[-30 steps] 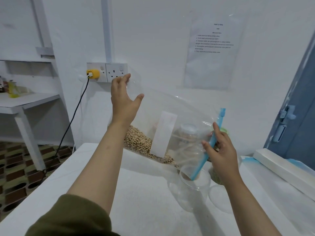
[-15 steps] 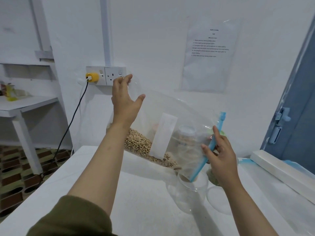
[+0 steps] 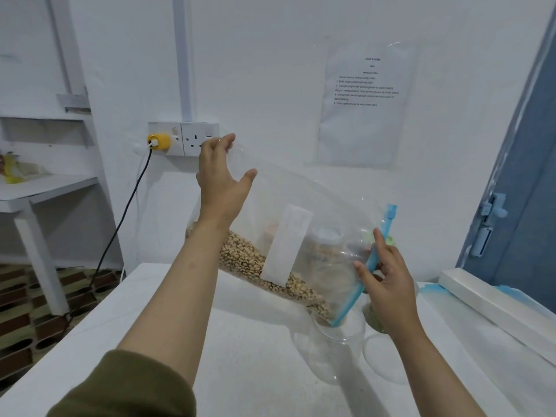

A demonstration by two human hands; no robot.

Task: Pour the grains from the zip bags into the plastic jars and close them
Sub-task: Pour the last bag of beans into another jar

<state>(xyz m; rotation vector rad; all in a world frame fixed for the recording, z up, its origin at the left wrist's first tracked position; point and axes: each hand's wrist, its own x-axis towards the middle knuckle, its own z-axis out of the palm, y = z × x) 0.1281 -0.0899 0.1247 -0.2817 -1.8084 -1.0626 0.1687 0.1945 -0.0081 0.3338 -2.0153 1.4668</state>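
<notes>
White wall, double socket, side table, blue door.

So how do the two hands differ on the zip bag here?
The left hand is raised high, holding the zip bag's bottom corner; the right hand sits low, pinching the blue zip edge at the clear jar's mouth. The left looks spread, the right curled. Both hold the same bag.

You're working in soft, even, slightly cool light with no hard glare. Your arms throw only faint shadows on the white table. Toward nine and three o'clock, straight lines bow from the wide lens. The wall notice at one o'clock reads blurred; its text is illegible.
</notes>
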